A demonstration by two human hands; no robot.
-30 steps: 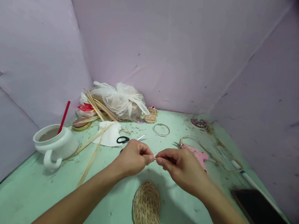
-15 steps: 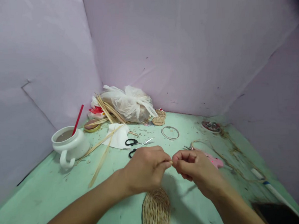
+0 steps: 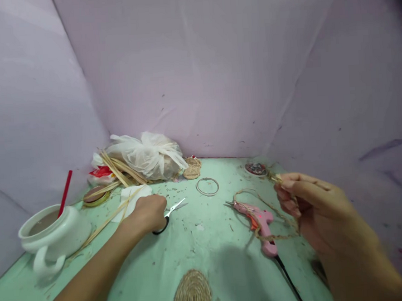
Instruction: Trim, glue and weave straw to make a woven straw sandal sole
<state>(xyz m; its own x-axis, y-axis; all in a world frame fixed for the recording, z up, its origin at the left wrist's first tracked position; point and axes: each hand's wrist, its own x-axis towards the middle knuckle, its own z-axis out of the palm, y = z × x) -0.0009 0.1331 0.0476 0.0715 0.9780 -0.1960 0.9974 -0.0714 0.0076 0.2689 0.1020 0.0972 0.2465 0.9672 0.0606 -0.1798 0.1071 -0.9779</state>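
My left hand (image 3: 151, 212) is closed over the handles of a pair of black-handled scissors (image 3: 173, 208). One black loop shows below the hand; the blades point right, and the fingertips are hidden. Raised at the right, my right hand (image 3: 316, 207) pinches a thin braided straw cord (image 3: 276, 178) near its end. The cord's length loops down across a pink glue gun (image 3: 261, 221) lying on the table. In front of me lies an oval woven straw piece (image 3: 192, 292), touched by neither hand.
A white pot (image 3: 56, 232) with murky liquid and a red stick stands left. Behind are straw strips (image 3: 115, 167), a tied plastic bag (image 3: 150, 156), a round tin (image 3: 95, 196) and white paper (image 3: 131, 198). A metal ring (image 3: 207, 187) and a small dish (image 3: 255, 169) sit farther back.
My hands were together above the woven piece and have parted. The left went to the scissors; the right rose rightward with the cord. The view turned right.
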